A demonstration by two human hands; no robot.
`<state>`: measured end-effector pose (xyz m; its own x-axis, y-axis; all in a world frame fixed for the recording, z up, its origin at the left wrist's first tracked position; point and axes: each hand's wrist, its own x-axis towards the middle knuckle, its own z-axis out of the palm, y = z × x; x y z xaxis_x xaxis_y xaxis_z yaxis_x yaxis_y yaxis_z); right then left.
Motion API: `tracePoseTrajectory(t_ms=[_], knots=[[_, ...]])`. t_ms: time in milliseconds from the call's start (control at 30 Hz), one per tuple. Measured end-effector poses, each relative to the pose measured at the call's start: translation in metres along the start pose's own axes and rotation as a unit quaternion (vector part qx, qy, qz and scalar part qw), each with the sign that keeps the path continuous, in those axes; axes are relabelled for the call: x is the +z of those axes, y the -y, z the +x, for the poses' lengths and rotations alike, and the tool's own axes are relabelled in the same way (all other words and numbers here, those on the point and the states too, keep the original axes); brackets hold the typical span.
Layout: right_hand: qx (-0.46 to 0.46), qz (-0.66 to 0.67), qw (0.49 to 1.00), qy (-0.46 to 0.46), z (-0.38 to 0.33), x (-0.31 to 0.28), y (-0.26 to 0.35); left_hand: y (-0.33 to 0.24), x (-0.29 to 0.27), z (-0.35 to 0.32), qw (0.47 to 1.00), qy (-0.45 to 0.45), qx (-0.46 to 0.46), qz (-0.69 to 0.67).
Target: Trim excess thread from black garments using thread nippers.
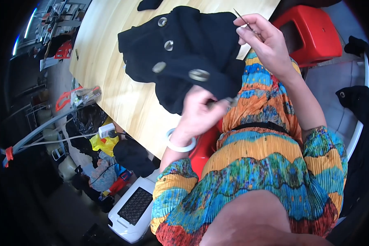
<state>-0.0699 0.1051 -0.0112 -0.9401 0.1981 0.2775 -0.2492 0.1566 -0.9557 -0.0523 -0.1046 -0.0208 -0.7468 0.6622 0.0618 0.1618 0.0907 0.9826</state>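
Observation:
A black garment [188, 37] with a row of large shiny buttons lies bunched on the wooden table, its near part hanging toward my lap. One button [199, 74] sits just beyond my left hand [203, 112], which wears a pale bangle [179, 141]. That hand is closed on the garment's near edge, thumb against a small greyish button-like piece [233, 101]; motion blurs it. Raised off the cloth at the right, my right hand [266, 43] pinches a thin, dark, pointed metal tool [241, 16]. Its tip points up and left; the exact kind cannot be made out.
Under the garment is a light wooden table [106, 49]. A red plastic stool [322, 37] stands to the right, beside a grey chair [332, 86] with dark cloth over it. A white plastic stool [131, 229] and piled bags [104, 143] are at the lower left.

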Motion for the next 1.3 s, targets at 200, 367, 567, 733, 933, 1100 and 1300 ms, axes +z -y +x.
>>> tracePoseTrajectory(t_ms=[200,367,567,733,933,1100,1300], knots=[[-0.104,-0.086,0.984,0.114,0.016,0.041,0.008,0.000,0.048,0.009,0.940,0.263,0.035,0.215],[-0.137,-0.321,0.921,0.175,0.055,0.090,0.003,0.020,0.070,-0.001,0.914,0.316,0.015,0.255],[-0.015,-0.357,0.911,0.205,0.068,0.096,-0.027,-0.019,0.014,0.012,0.963,0.246,-0.019,0.112],[-0.013,-0.233,0.944,0.233,0.047,0.034,-0.021,-0.011,-0.084,0.040,0.957,-0.206,-0.015,0.204],[0.035,-0.071,0.983,0.163,0.020,-0.026,0.060,0.000,-0.105,0.091,0.929,-0.083,0.059,0.357],[-0.133,0.003,0.982,0.132,0.010,-0.046,0.107,-0.026,-0.083,0.125,0.970,0.082,-0.029,0.226],[-0.116,0.129,0.985,-0.023,0.003,-0.078,0.136,-0.036,-0.058,0.078,0.980,0.044,0.137,0.135]])
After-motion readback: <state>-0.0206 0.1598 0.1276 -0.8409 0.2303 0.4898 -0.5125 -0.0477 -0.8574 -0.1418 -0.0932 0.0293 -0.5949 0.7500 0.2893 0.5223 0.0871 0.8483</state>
